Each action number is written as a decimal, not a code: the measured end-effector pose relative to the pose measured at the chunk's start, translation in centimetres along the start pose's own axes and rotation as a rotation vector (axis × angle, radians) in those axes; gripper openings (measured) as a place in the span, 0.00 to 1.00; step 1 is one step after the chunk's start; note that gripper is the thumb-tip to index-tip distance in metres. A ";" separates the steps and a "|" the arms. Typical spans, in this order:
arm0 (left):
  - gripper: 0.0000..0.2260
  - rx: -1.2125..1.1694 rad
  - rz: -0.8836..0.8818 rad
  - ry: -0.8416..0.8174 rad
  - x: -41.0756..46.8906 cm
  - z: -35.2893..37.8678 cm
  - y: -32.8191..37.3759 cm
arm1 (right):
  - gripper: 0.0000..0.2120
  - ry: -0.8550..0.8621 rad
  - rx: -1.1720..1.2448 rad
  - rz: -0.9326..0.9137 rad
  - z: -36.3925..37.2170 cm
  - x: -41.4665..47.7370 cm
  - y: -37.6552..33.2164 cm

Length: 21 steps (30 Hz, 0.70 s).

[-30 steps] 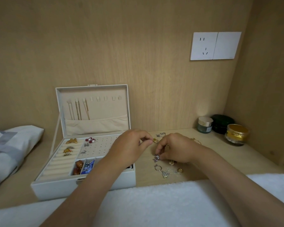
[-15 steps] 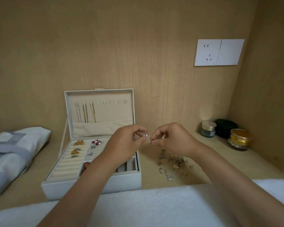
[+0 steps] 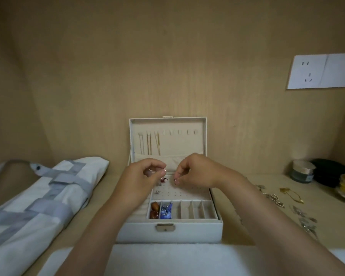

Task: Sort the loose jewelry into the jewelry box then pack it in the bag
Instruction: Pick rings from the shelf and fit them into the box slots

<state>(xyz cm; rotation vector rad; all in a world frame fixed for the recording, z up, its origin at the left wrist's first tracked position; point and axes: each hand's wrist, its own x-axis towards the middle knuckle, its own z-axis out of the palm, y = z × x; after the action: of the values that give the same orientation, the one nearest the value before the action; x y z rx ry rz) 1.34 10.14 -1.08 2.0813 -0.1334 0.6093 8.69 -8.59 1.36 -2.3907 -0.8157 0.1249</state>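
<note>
The earring [image 3: 175, 179], a small stud, is pinched between the thumb and forefinger of my right grip [image 3: 197, 172]. It hangs above the perforated panel [image 3: 184, 191] of the jewelry box [image 3: 167, 232], apart from the panel surface. The free holes lie straight below the stud and slightly toward me, so the coming move is, in my judgement, a short descent. The stud is too small to read its post axis. I judge that the post must point down before insertion. The right grip is arched at the wrist, fingertips directed down and to the left. My left grip [image 3: 141, 176] hovers just beside it, over the panel's left edge near the red pieces [image 3: 163, 179] seated there. Its thumb and forefinger meet tip to tip; I cannot tell whether they hold anything. The lid [image 3: 167, 140] stands upright behind both grips. The loose jewelry [image 3: 273, 198] lies on the bench [image 3: 247, 232] to the right, well apart. The bag [image 3: 44, 198] lies beside the box on the left.
</note>
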 end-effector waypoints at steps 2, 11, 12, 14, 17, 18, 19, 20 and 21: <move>0.11 0.002 -0.007 -0.008 0.0 -0.3 -0.9 | 0.02 -0.002 -0.018 0.009 0.8 0.6 0.2; 0.10 -0.047 0.017 -0.066 -0.5 -0.2 -1.5 | 0.06 0.105 0.234 -0.056 1.1 0.1 -0.2; 0.11 -0.057 0.028 -0.067 -0.5 -0.1 -1.5 | 0.05 0.094 0.334 -0.062 1.2 0.0 -0.6; 0.11 -0.063 0.051 -0.059 -0.7 -0.1 -1.4 | 0.06 0.066 0.459 -0.058 1.4 -0.3 -1.3; 0.11 -0.059 0.061 -0.014 -1.0 -0.3 -1.1 | 0.05 0.061 0.547 -0.051 1.8 -0.4 -1.9; 0.12 -0.063 0.055 -0.001 -1.0 -0.4 -1.1 | 0.05 0.065 0.565 -0.043 1.9 -0.4 -1.9; 0.13 -0.069 0.048 0.006 -1.1 -0.5 -1.0 | 0.05 0.067 0.574 -0.034 2.0 -0.4 -2.0; 0.13 -0.076 0.041 0.009 -1.1 -0.5 -1.0 | 0.05 0.070 0.578 -0.027 2.1 -0.5 -2.0; 0.13 -0.083 0.037 0.006 -1.0 -0.6 -1.0 | 0.05 0.074 0.583 -0.020 2.1 -0.5 -2.0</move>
<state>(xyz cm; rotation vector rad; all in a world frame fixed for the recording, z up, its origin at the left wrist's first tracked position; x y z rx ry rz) 0.57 11.04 -2.12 2.0009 -0.1912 0.6225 6.67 -6.57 0.78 -1.8270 -0.6578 0.2303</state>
